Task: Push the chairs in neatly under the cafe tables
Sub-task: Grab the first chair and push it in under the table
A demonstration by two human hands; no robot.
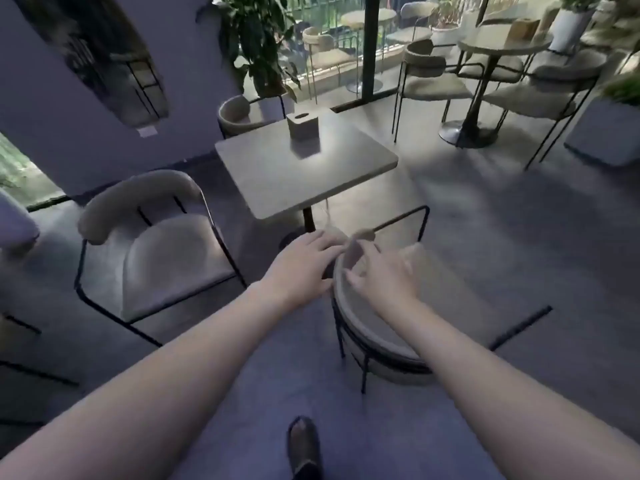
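A square grey cafe table (301,168) stands in the middle with a tissue box (303,124) on it. A cushioned chair with a curved backrest (377,344) sits just in front of me at the table's near corner, its seat smeared by motion blur. My left hand (304,265) is at the left end of that backrest, fingers spread. My right hand (384,275) hovers over the backrest's top, fingers apart; I cannot tell whether it touches. A second chair (166,258) stands pulled out to the table's left. A third chair (239,112) is tucked in at the far side.
A round table (502,46) ringed by chairs stands at the back right, next to a grey planter (606,133). A tall potted plant (256,36) is behind the square table. My foot (304,448) is on the floor below. Another seat's edge (14,223) shows at far left.
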